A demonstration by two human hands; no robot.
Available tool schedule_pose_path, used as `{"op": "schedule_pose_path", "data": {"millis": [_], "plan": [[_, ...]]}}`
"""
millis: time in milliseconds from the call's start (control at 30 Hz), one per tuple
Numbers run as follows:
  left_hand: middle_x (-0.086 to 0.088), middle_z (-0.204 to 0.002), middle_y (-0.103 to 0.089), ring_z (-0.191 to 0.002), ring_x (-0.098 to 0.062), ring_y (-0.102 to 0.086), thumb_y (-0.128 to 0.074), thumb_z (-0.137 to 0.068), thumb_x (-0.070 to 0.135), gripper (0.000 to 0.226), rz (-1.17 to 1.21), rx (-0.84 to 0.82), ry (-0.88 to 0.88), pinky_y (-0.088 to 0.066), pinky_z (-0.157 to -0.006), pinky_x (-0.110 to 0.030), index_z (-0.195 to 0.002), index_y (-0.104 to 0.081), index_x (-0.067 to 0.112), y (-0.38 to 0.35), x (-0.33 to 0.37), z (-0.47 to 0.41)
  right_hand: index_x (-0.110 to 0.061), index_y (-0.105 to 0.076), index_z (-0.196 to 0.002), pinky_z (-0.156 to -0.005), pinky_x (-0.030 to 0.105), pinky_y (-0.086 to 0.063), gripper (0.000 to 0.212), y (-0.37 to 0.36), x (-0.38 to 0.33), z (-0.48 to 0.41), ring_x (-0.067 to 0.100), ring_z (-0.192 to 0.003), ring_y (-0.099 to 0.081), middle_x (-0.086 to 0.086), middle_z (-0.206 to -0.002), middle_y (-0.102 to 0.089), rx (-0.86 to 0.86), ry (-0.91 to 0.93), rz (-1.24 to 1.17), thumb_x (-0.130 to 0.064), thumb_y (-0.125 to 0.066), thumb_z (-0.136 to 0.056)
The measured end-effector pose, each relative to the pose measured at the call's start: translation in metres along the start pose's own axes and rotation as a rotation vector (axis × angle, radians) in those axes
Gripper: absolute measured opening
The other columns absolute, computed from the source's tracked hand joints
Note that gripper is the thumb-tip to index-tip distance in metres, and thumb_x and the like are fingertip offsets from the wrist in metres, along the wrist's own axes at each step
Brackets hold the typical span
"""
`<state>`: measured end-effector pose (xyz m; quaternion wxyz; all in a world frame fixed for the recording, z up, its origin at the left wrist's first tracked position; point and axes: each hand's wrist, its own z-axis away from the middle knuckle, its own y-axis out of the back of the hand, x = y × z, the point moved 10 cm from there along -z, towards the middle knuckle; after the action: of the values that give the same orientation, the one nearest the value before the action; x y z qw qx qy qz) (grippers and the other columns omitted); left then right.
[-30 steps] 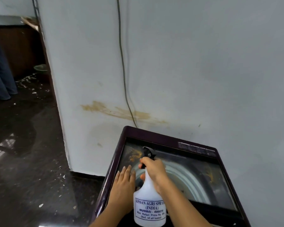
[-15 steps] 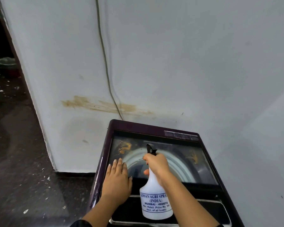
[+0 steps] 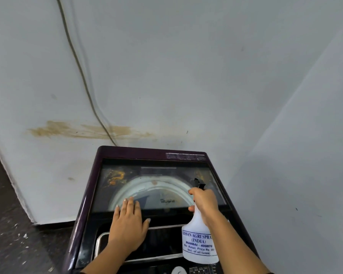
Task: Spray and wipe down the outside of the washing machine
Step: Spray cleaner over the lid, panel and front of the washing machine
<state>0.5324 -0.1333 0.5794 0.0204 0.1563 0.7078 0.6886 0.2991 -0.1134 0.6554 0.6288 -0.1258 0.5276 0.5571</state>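
Two bare hands over the top-loading washing machine point(image 3: 91, 196). Left hand point(image 3: 128, 224) palm-down, fingers straight and pressed side by side, thumb out, flat on the front edge of the glass lid point(image 3: 158, 173). Right hand point(image 3: 204, 202) wrapped around the neck of the white spray bottle point(image 3: 198, 242), finger by the black nozzle point(image 3: 198, 182), nozzle aimed away over the lid's right half, bottle body hanging toward the camera. Orange-brown stains point(image 3: 115, 177) on the lid's far left corner. Close behind and on the right, white wall point(image 3: 206, 76), stained, with a cable point(image 3: 81, 72) running down it; open dark floor point(image 3: 14, 246) on the left.
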Motion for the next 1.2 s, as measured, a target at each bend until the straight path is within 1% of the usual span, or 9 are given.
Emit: {"op": "schedule_pose_path", "data": {"millis": [200,333,533,733,867,967,1033,1133,1200], "plan": [[-0.016,-0.115,-0.064,-0.107,-0.032,-0.060,-0.009,-0.092,0.054,0.078,0.020,-0.021,-0.022,-0.050,-0.083,-0.048,-0.106,-0.068,0.004,-0.006,0.023,0.009,0.001,-0.062,-0.098,-0.053,0.029,-0.042,0.024,0.042,0.030,-0.013,0.018,-0.044,-0.054,0.008,-0.067,-0.057,0.070,-0.073,-0.081,-0.014,-0.057,-0.081],[-0.016,-0.113,-0.065,-0.107,-0.032,-0.061,-0.006,-0.092,0.055,0.081,0.009,0.001,0.004,-0.049,-0.084,-0.048,-0.107,-0.067,0.003,-0.002,0.025,0.014,0.001,-0.060,-0.099,-0.055,0.031,-0.046,0.026,0.058,0.043,-0.015,0.017,-0.040,-0.056,0.010,-0.078,-0.060,0.066,-0.057,-0.025,-0.015,-0.058,-0.079],[-0.018,-0.113,-0.065,-0.107,-0.034,-0.060,-0.006,-0.091,0.058,0.083,-0.022,-0.008,0.095,-0.048,-0.084,-0.052,-0.109,-0.066,0.002,-0.002,0.018,0.028,-0.002,-0.057,-0.103,-0.065,0.034,-0.053,0.026,0.051,0.051,-0.009,0.018,-0.049,-0.062,0.009,-0.090,-0.061,-0.039,-0.010,0.045,-0.019,-0.059,-0.083],[-0.017,-0.119,-0.062,-0.113,-0.034,-0.056,-0.008,-0.089,0.062,0.085,-0.032,0.000,0.185,-0.045,-0.090,-0.052,-0.116,-0.061,0.001,-0.003,0.012,0.051,-0.003,-0.062,-0.092,-0.057,0.033,-0.050,0.022,0.018,0.061,0.010,0.014,-0.039,-0.050,0.006,-0.066,-0.056,-0.196,-0.013,0.087,-0.016,-0.059,-0.075],[-0.017,-0.121,-0.061,-0.116,-0.033,-0.054,-0.009,-0.089,0.063,0.086,-0.049,0.026,0.250,-0.042,-0.093,-0.053,-0.117,-0.061,0.001,0.001,0.002,0.066,-0.004,-0.061,-0.106,-0.068,0.035,-0.054,0.036,-0.019,0.048,0.032,0.012,-0.035,-0.056,0.008,-0.088,-0.061,-0.353,0.080,0.161,-0.022,-0.060,-0.075],[-0.018,-0.122,-0.060,-0.117,-0.034,-0.053,-0.007,-0.088,0.064,0.087,-0.031,0.033,0.298,-0.040,-0.094,-0.052,-0.117,-0.061,0.001,0.001,-0.007,0.079,-0.006,-0.059,-0.114,-0.066,0.031,-0.053,0.039,-0.047,0.038,0.054,0.013,-0.038,-0.058,0.006,-0.093,-0.061,-0.454,0.161,0.238,-0.024,-0.061,-0.079],[-0.019,-0.122,-0.059,-0.116,-0.035,-0.053,-0.006,-0.088,0.064,0.088,-0.029,0.044,0.314,-0.034,-0.096,-0.049,-0.116,-0.062,0.001,0.003,-0.012,0.087,-0.003,-0.062,-0.106,-0.065,0.032,-0.054,0.031,-0.063,0.033,0.071,0.015,-0.039,-0.056,0.004,-0.081,-0.059,-0.495,0.195,0.246,-0.021,-0.060,-0.080],[-0.019,-0.122,-0.060,-0.114,-0.035,-0.055,-0.007,-0.089,0.062,0.087,-0.033,0.038,0.312,-0.024,-0.097,-0.046,-0.114,-0.062,0.001,0.007,-0.019,0.101,-0.006,-0.064,-0.078,-0.060,0.033,-0.050,0.012,-0.086,0.036,0.098,0.016,-0.038,-0.052,0.005,-0.065,-0.056,-0.556,0.211,0.286,-0.017,-0.060,-0.075],[-0.019,-0.122,-0.059,-0.115,-0.035,-0.055,-0.006,-0.090,0.061,0.085,-0.049,0.023,0.290,-0.022,-0.097,-0.045,-0.114,-0.062,0.001,0.009,-0.023,0.111,-0.010,-0.059,-0.064,-0.053,0.028,-0.048,0.012,-0.098,0.039,0.116,0.018,-0.039,-0.052,0.004,-0.060,-0.056,-0.566,0.223,0.329,-0.017,-0.060,-0.074]]}}
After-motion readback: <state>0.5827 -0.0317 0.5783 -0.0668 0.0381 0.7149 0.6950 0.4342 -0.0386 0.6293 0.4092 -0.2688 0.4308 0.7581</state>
